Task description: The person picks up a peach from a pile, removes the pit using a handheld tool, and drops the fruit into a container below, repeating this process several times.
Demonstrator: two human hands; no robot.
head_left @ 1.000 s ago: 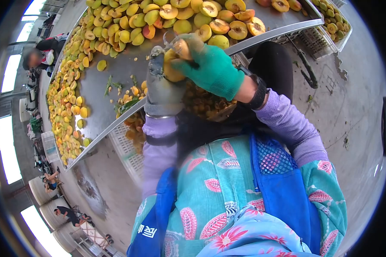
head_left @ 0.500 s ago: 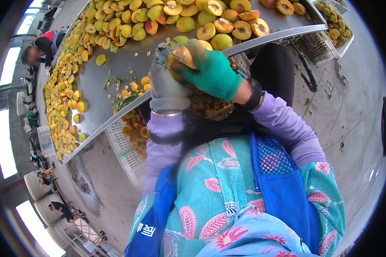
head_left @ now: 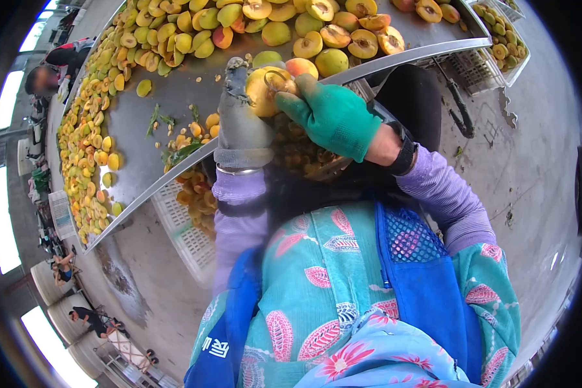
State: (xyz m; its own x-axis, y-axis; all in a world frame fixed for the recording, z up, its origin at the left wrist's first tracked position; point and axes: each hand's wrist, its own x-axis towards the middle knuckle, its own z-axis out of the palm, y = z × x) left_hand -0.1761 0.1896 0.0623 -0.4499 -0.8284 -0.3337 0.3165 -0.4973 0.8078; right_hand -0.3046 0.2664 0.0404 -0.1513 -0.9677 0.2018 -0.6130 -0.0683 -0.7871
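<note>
Over the near edge of the metal table (head_left: 126, 174), my left hand (head_left: 242, 123), in a worn grey glove, holds a yellow fruit (head_left: 260, 92). My right hand (head_left: 333, 116), in a green glove, has thumb and fingers at the fruit's right side, closed on a small curved metal loop tool (head_left: 278, 79) that lies across the fruit. The tool's handle is hidden by the fingers. Halved fruits with pits (head_left: 363, 43) and whole ones cover the table's far side. Leaves and small pits (head_left: 186, 150) lie left of my left hand.
White crates of fruit stand below the table edge (head_left: 187, 229) and at the upper right (head_left: 485, 70). A black curved object (head_left: 459, 107) is near the right crate. A co-worker (head_left: 42, 77) is at the table's far left. Other people (head_left: 90, 317) sit farther back.
My right hand has moved a little right and down, its fingers less wrapped over the fruit. More of the fruit and the metal loop shows. My left hand has shifted slightly left.
</note>
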